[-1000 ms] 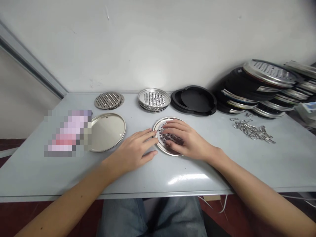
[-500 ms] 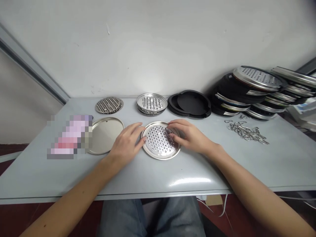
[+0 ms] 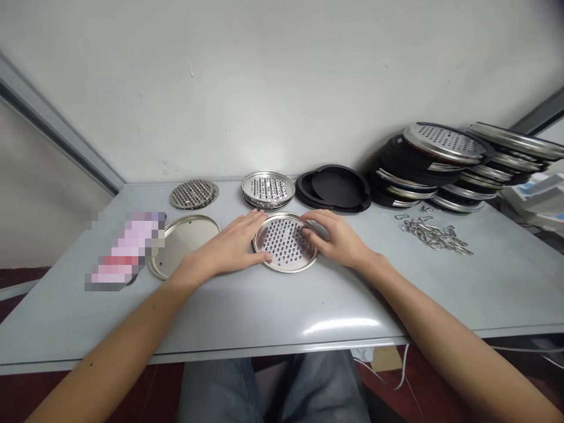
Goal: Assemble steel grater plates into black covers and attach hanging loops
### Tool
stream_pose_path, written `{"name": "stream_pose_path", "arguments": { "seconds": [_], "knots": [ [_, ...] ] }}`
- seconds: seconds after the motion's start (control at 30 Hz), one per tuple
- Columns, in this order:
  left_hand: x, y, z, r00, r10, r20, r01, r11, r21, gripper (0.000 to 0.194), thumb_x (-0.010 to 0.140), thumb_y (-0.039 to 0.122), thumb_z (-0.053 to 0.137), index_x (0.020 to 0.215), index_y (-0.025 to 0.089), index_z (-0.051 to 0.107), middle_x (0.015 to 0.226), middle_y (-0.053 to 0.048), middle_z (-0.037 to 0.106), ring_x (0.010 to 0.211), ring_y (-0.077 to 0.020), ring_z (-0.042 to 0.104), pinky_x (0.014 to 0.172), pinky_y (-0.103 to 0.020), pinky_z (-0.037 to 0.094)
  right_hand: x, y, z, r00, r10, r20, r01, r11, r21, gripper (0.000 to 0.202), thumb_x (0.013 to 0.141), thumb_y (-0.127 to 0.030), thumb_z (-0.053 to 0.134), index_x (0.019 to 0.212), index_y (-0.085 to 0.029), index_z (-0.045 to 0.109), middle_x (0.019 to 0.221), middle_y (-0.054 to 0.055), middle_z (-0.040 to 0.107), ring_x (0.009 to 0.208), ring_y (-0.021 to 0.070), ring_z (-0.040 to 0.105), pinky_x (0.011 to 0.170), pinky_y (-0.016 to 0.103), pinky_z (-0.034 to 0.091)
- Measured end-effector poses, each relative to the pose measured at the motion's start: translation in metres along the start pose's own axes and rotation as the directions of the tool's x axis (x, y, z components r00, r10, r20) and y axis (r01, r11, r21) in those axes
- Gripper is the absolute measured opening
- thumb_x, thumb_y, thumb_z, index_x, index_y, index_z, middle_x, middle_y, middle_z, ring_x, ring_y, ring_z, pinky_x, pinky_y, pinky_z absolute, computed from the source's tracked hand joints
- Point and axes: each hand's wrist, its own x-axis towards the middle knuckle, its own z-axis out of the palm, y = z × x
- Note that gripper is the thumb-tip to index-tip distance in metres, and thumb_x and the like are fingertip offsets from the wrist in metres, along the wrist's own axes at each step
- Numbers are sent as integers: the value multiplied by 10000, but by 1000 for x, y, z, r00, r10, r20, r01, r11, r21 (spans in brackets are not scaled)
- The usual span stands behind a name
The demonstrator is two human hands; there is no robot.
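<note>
A round metal grater plate [image 3: 285, 244] with a raised rim and rows of punched teeth lies flat on the table before me. At its left edge is my left hand [image 3: 238, 244], fingers nearly straight along the rim and the thumb on the near-left edge. My right hand [image 3: 337, 238] curls about the right edge, thumb and fingertips on the plate and rim. Between them the two hands hold it on the tabletop. Left of my left hand lies a plain round metal tray [image 3: 178, 244] with small holes near its edge, partly covered by that hand and forearm.
Along the wall sit perforated grating discs [image 3: 194, 194], stacked rimmed graters [image 3: 268, 188] and black round bases [image 3: 337, 187]. Tall stacks of assembled graters [image 3: 440, 144] lean at the right, with a heap of metal carabiner clips [image 3: 434, 234] before them. A pixelated pink object [image 3: 126, 247] lies left.
My left hand has shifted slightly right, its fingers further along the rim and its thumb further onto the plate's edge. The right hand stays at the right edge. The view has shifted slightly.
</note>
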Motion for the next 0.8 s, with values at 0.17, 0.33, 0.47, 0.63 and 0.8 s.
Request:
{"name": "stream_pose_path", "arguments": {
  "seconds": [0.17,0.33,0.47,0.63,0.8],
  "knots": [
    [-4,0,2,992,-18,-121,24,999,44,609,905,454,535,1436,204,370,1509,-101,378,1410,-263,320,1150,-440,309,2,-3,-1,1000,5,-21,-4,999,32,226,880,-247,551,1078,-182,637,1089,90,675,1022,233,599,924,379,458],
    [-12,9,6,975,83,-208,-55,989,139,438,913,360,546,1302,160,517,1385,-117,524,1371,-259,378,1168,-457,273,12,-11,-6,999,9,48,-9,1000,6,152,857,-226,577,955,-179,684,953,67,697,916,203,612,845,317,464],
    [-13,11,3,974,86,-211,-56,988,145,409,907,383,560,1250,162,553,1315,-110,578,1316,-264,443,1151,-476,297,27,-23,-7,975,70,212,-47,993,-109,101,820,-237,617,867,-197,698,841,36,688,802,181,608,737,279,449],
    [-19,21,7,984,53,-172,-31,991,128,660,849,524,595,1351,117,456,1398,-166,493,1348,-299,397,1141,-477,317,35,-29,1,957,146,250,-90,970,-224,83,803,-234,618,784,-214,696,812,22,673,756,164,596,650,250,399],
    [-23,32,19,984,134,-119,-120,986,116,735,860,507,580,1427,106,341,1480,-189,381,1394,-290,332,1141,-438,328,33,-30,8,949,178,259,-106,957,-269,114,814,-213,587,764,-215,688,811,16,669,754,152,592,644,246,378]
  ]
}}
